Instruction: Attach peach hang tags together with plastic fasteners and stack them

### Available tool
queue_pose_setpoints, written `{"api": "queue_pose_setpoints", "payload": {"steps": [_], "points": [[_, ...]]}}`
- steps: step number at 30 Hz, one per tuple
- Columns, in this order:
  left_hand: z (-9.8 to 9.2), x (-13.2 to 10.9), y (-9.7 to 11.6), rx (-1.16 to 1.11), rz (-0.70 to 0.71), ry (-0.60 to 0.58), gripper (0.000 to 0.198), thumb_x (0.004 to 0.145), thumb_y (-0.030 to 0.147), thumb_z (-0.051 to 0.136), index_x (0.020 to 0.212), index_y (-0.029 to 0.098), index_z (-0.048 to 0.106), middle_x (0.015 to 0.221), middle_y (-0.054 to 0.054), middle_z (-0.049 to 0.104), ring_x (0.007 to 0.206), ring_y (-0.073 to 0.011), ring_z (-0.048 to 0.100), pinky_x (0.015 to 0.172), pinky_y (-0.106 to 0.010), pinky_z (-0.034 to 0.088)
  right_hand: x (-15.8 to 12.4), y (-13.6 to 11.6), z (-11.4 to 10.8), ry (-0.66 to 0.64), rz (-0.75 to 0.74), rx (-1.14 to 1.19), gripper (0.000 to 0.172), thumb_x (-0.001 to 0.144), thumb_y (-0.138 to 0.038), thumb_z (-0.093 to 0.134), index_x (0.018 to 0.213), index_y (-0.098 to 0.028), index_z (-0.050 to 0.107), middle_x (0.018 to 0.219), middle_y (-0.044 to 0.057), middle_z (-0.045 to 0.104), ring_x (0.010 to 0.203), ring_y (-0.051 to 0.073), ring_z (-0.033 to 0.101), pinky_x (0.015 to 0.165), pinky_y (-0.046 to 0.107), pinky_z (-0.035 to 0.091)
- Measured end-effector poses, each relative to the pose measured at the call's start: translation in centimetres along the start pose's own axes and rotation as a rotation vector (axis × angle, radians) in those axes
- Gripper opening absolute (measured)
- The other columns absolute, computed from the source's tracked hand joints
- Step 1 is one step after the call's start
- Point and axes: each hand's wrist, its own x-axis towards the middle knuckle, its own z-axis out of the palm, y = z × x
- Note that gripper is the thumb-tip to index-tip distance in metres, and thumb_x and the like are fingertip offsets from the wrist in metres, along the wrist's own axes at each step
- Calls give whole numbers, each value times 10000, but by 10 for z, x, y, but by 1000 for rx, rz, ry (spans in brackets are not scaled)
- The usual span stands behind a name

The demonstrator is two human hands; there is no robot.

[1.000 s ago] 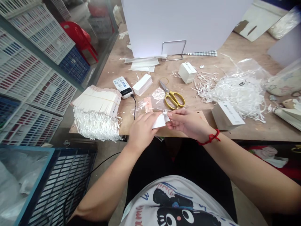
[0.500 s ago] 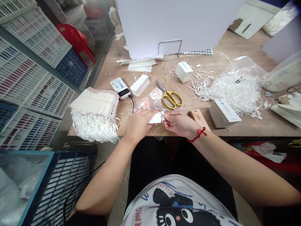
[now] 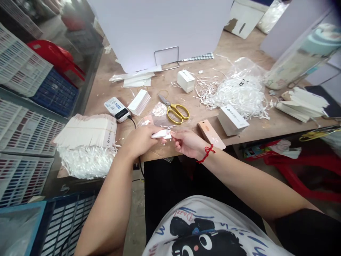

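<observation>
My left hand (image 3: 140,141) is closed on a small white paper tag (image 3: 160,134), held just above the front edge of the wooden table (image 3: 239,46). My right hand (image 3: 186,143), with a red string on its wrist, pinches at the tag's right end; what is between those fingertips is too small to make out. A clear plastic bag (image 3: 157,119) lies on the table just behind both hands. Yellow-handled scissors (image 3: 176,111) lie a little beyond it.
A banded stack of strung tags (image 3: 86,137) sits at the left. Also on the table are a small white device with a cable (image 3: 116,108), white tag stacks (image 3: 139,101), a white box (image 3: 185,80), a heap of white strings (image 3: 237,94), and a brown card (image 3: 210,132). Crates (image 3: 23,131) stand left.
The view has swung to the right and tilted, so the table shifted left in the frame. Both hands stay together on the white tag, now held flatter.
</observation>
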Motion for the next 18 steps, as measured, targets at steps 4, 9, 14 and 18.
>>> {"api": "queue_pose_setpoints", "payload": {"steps": [4, 9, 14, 18], "points": [[-1, 1, 0, 11, 5, -8, 273, 848, 321, 652, 1092, 305, 774, 1046, -4, 781, 933, -234, 668, 793, -290, 431, -3, -5, -7, 51, -340, -356, 161, 811, -202, 765, 870, -199, 615, 688, -31, 603, 489, 90, 571, 455, 216, 519], [-4, 0, 1, 3, 67, -54, 288, 855, 382, 668, 1116, 302, 758, 1116, -8, 768, 1016, -242, 667, 871, -311, 441, -4, -15, -17, -31, -650, -922, 76, 828, -193, 690, 884, -213, 737, 860, 13, 689, 647, 122, 625, 631, 279, 531], [-4, -2, 3, -28, 135, -91, 243, 839, 302, 673, 1062, 310, 768, 1111, -8, 764, 1076, -253, 652, 935, -329, 448, -5, -26, -16, -100, -793, -1371, 125, 818, -121, 677, 836, -199, 772, 817, 22, 712, 762, 155, 625, 715, 279, 445], [-4, -4, 2, -2, 173, -107, 206, 843, 246, 656, 1003, 300, 773, 1047, -13, 762, 1038, -243, 655, 938, -330, 455, -1, -31, -11, -197, -817, -1534, 139, 784, -63, 672, 819, -163, 761, 848, 40, 671, 772, 160, 602, 735, 277, 436]]}}
